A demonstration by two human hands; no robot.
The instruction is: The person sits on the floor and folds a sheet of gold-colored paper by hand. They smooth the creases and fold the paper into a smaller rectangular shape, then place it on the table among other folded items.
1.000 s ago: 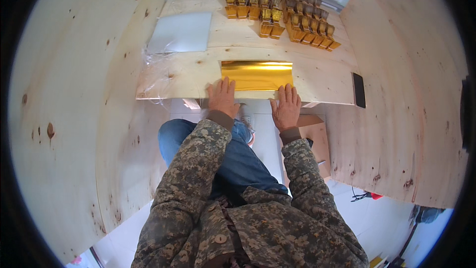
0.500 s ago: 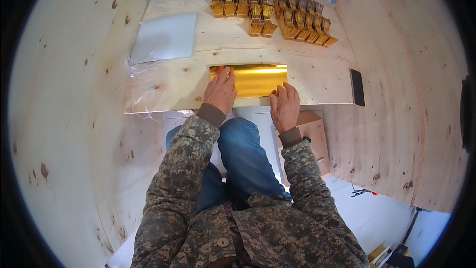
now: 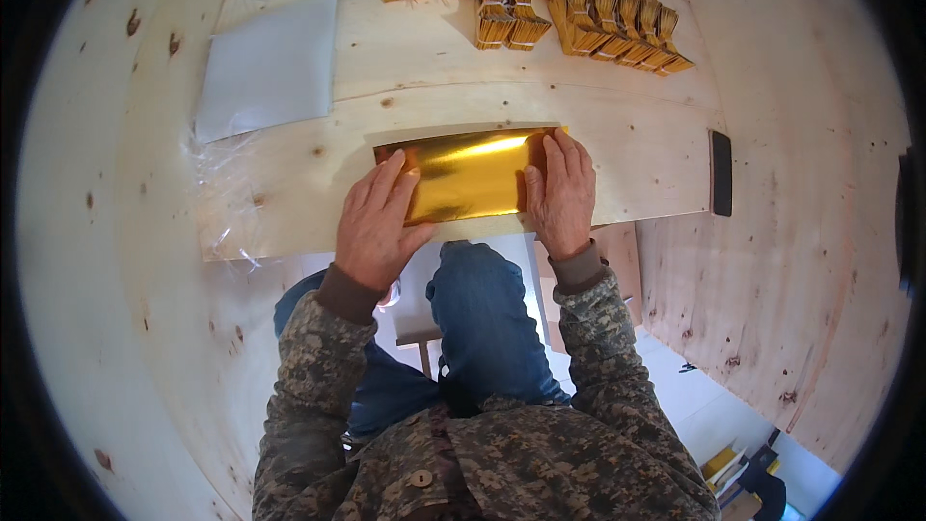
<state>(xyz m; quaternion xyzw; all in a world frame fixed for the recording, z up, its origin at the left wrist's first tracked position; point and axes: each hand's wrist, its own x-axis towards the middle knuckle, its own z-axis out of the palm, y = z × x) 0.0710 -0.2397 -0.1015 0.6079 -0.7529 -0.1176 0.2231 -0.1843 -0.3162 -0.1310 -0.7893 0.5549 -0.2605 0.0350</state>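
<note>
A shiny gold foil sheet (image 3: 475, 178) lies near the table's front edge, its long side running left to right. My left hand (image 3: 378, 220) rests on its left end, fingers stretched over the foil and thumb out along the near edge. At the opposite end, my right hand (image 3: 564, 188) has its fingers along the right edge and its thumb on the surface. Both hands have their fingers extended, not wrapped round anything. The sheet's underside is hidden.
Several tied bundles of gold-coloured folded paper (image 3: 617, 19) stand at the table's back. A pale flat sheet (image 3: 268, 68) lies back left, with crumpled clear plastic (image 3: 230, 198) nearer. A black strip (image 3: 721, 174) sits at the right edge. Wooden side panels (image 3: 801, 174) flank the table.
My left hand has moved left and nearer me, to the sheet's left end. My right hand has shifted up onto the right edge. The sheet is slightly turned, and the view has shifted closer.
</note>
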